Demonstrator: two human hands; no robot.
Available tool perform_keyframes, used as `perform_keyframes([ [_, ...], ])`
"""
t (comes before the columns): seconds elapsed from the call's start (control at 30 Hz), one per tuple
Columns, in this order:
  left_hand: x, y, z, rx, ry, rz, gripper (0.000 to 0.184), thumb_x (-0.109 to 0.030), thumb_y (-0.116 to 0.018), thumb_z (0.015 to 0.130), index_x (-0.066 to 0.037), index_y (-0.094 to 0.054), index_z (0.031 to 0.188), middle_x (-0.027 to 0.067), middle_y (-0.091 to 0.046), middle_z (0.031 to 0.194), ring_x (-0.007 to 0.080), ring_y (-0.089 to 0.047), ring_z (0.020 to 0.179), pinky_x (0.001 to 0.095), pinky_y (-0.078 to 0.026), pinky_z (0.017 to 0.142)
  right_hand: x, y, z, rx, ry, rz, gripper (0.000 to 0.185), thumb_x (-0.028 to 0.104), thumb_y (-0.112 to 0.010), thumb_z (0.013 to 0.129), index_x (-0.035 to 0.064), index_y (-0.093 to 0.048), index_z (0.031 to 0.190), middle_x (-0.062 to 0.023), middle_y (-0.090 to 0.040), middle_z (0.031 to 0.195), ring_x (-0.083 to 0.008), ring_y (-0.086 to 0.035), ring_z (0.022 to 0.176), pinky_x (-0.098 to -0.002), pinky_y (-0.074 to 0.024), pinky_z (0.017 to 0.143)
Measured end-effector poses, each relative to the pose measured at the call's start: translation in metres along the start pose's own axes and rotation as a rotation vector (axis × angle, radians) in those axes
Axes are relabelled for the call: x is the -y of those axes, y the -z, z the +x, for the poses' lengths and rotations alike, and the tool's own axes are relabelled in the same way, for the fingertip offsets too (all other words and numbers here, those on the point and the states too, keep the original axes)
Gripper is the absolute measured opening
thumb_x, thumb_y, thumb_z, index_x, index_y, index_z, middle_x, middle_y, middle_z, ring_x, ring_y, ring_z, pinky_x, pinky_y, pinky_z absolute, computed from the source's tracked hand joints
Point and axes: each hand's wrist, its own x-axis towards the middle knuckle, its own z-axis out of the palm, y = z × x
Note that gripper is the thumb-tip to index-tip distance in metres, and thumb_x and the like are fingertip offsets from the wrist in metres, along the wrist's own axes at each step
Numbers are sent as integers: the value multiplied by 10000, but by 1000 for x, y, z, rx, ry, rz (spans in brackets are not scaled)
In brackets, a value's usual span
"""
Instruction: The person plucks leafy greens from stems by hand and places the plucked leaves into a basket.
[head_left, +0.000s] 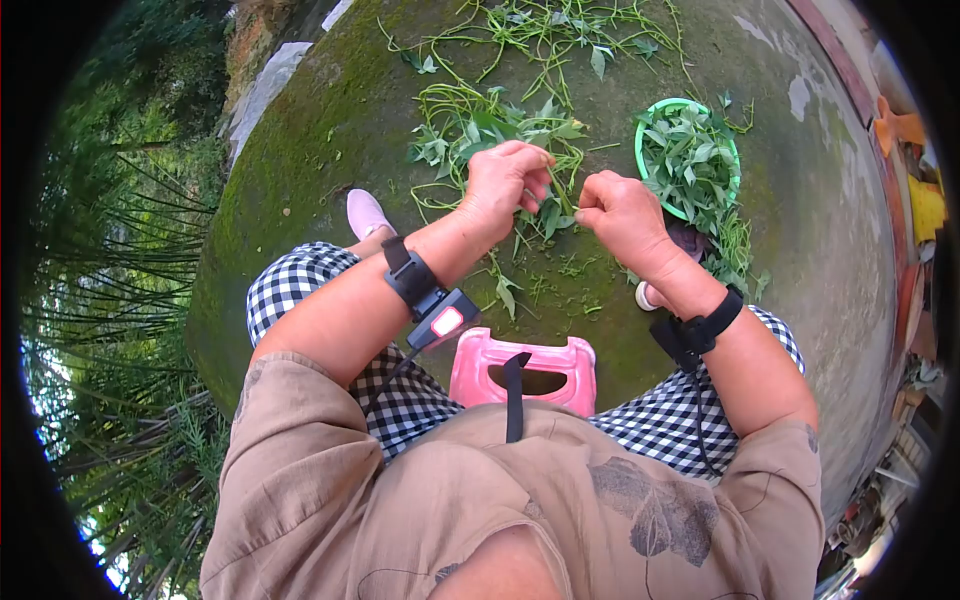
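Note:
My left hand (508, 186) is in front of me over a heap of leafy green vine stems (450, 125), its fingers curled into a pinch. Green leaves (548, 218) hang just below those fingertips, seemingly on a stem held in them. A short gap to the right, my right hand (622, 215) is closed, thumb against the curled forefinger. Whatever it pinches is too small to make out. Beyond the right hand stands a round green-rimmed basket (737, 172) filled with picked leaves (690, 150).
More vine stems (560, 30) spread over the mossy concrete ground (340, 130) farther off. Loose green stems (735, 250) lie beside the basket, near my right foot. A pink plastic stool (525, 350) is between my knees. Dense plants (130, 250) border the left side.

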Motion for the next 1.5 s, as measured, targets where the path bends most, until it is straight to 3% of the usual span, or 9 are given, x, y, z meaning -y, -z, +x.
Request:
perform_keyframes([
  [0.2, -18, 28, 18, -46, 16, -239, 174, -145, -501, 906, 3, -583, 946, 196, -679, 991, 281, -686, 859, 400, -565, 799, -33, -1, 1, 92, -111, -62, 134, 170, -702, 713, 75, -641, 786, -116, -666, 832, -333, -640, 792, -437, -497, 698],
  [0.3, -30, 45, 24, 46, 62, -314, 161, -139, -488, 907, -2, -563, 943, 208, -676, 1002, 307, -686, 895, 421, -558, 831, -46, 1, 3, 128, -162, -55, 137, 138, -716, 709, 56, -646, 794, -112, -652, 782, -296, -623, 751, -406, -486, 674],
  [0.43, -29, 39, 17, 250, 132, -195, 115, -86, -461, 886, -51, -536, 965, 67, -573, 748, 177, -564, 617, 327, -486, 541, -44, 4, 6, 121, -108, 179, 137, 49, -711, 711, 12, -632, 816, -63, -604, 693, -160, -551, 659, -321, -457, 622],
  [0.5, -23, 28, 5, 265, 293, -122, 162, -89, -517, 872, -54, -598, 1007, -23, -457, 682, 70, -409, 526, 223, -295, 419, -36, 6, 8, 114, -52, 287, 137, 38, -708, 714, 4, -622, 816, -43, -599, 686, -129, -541, 656, -299, -451, 612],
  [0.57, -17, 12, -8, 209, 195, 217, 183, -125, -576, 865, -43, -655, 1008, -41, -469, 670, 50, -385, 490, 217, -280, 408, -31, 4, 10, 102, -11, 357, 128, 26, -702, 723, 3, -618, 817, -30, -602, 692, -110, -540, 657, -284, -447, 605],
  [0.77, -3, -3, -11, 268, -14, 429, 189, -171, -651, 846, -30, -679, 968, -22, -547, 665, 42, -420, 490, 224, -289, 408, -21, 0, 12, 18, 108, 407, 119, 33, -695, 720, 6, -629, 815, -61, -621, 684, -127, -567, 623, -285, -462, 584],
  [1.2, 1, -11, -11, 307, 153, 313, 76, -93, -630, 763, -37, -619, 712, -10, -482, 551, 59, -380, 409, 237, -228, 361, -20, 5, -5, 14, -50, 774, 71, 44, -688, 764, 18, -651, 820, 23, -632, 715, -58, -557, 662, -236, -462, 618],
  [1.33, 20, -5, -4, 190, 366, 340, 131, -65, -645, 721, -60, -556, 624, -10, -465, 543, 72, -360, 396, 249, -201, 355, -40, 36, 0, -54, -129, 855, 52, 30, -675, 781, 40, -650, 826, 18, -624, 716, -51, -556, 642, -218, -462, 607],
  [1.5, 34, 9, 5, 148, 512, 207, 94, -120, -612, 778, -74, -559, 714, 10, -519, 602, 80, -405, 436, 246, -248, 379, -87, 69, 5, -280, -278, 788, 60, 10, -669, 796, 51, -647, 833, -2, -638, 699, -80, -602, 596, -214, -460, 518],
])
